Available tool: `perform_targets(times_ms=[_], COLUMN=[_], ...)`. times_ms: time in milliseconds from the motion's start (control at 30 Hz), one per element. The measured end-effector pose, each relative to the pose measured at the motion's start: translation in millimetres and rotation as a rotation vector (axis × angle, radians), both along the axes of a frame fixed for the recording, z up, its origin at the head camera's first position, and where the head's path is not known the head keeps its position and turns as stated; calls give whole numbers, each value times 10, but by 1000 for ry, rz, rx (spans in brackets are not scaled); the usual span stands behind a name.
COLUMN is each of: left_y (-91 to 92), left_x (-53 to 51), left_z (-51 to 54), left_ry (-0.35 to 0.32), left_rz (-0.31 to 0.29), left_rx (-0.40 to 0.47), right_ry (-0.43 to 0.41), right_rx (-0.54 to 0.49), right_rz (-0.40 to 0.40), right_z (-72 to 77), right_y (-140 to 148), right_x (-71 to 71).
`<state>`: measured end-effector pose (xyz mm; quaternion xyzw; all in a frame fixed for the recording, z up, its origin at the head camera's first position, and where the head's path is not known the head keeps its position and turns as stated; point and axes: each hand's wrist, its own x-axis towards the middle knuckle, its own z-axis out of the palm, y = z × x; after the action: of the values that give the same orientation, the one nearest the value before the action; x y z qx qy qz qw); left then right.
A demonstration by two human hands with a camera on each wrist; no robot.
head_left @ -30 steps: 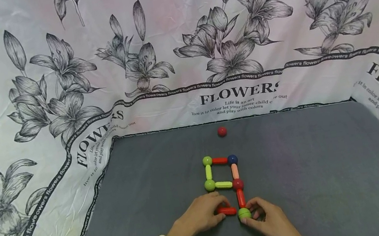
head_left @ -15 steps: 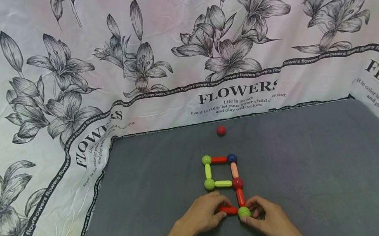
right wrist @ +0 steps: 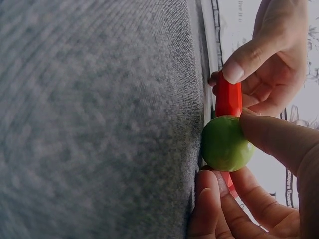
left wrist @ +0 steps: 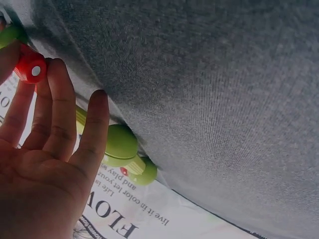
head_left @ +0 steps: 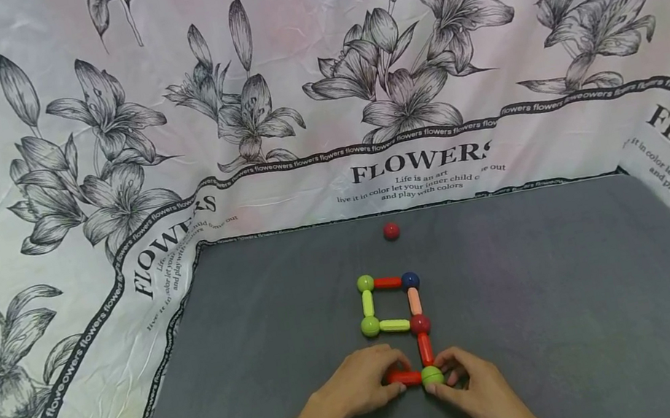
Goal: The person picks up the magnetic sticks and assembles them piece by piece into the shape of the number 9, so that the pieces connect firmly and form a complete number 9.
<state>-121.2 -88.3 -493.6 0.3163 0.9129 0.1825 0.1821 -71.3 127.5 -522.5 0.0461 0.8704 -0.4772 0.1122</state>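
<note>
My left hand (head_left: 354, 387) pinches a red magnetic rod (head_left: 407, 378) between thumb and fingers; its free end shows a pale round dot in the left wrist view. The rod's other end touches a green ball (right wrist: 227, 144), which my right hand (head_left: 482, 391) holds between thumb and fingertips. From that ball another red rod (head_left: 425, 349) runs away to a dark red ball (head_left: 419, 324). This ball is one corner of a flat square of rods, with a blue ball (head_left: 410, 280) and two green balls, one the near-left green ball (head_left: 371, 326), at the other corners.
A single red ball (head_left: 391, 231) lies apart near the far edge of the dark grey table surface (head_left: 555, 290). White flower-printed cloth (head_left: 305, 192) hangs behind and along the sides.
My left hand has brought the red rod slightly right, closing the gap to the green ball, and turned it into line. My right hand keeps its hold on the ball.
</note>
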Motion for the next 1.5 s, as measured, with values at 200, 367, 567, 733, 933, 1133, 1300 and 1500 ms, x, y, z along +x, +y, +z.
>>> perform_targets(times_ms=[200, 367, 567, 733, 933, 1133, 1300, 1500], left_y=[4, 7, 10, 10, 5, -9, -66, -195], left_x=[5, 2, 4, 3, -5, -16, -104, -393], left_z=[10, -1, -10, -15, -23, -22, 8, 178], left_ry=[-16, 19, 18, 16, 24, 5, 4, 97], left_rz=[0, -21, -33, -38, -35, -24, 19, 128], left_rx=[-5, -11, -42, -55, -56, -27, 48, 171], right_ry=[-8, 25, 133, 124, 101, 113, 122, 128], right_rx=[4, 29, 144, 151, 146, 154, 151, 162], right_rz=[16, 74, 240, 320, 333, 329, 313, 300], right_z=[7, 83, 179, 188, 141, 88, 45, 27], right_y=[13, 45, 42, 21, -30, -56, -58, -77], right_x=[-13, -79, -134, -102, -82, -80, -81, -91])
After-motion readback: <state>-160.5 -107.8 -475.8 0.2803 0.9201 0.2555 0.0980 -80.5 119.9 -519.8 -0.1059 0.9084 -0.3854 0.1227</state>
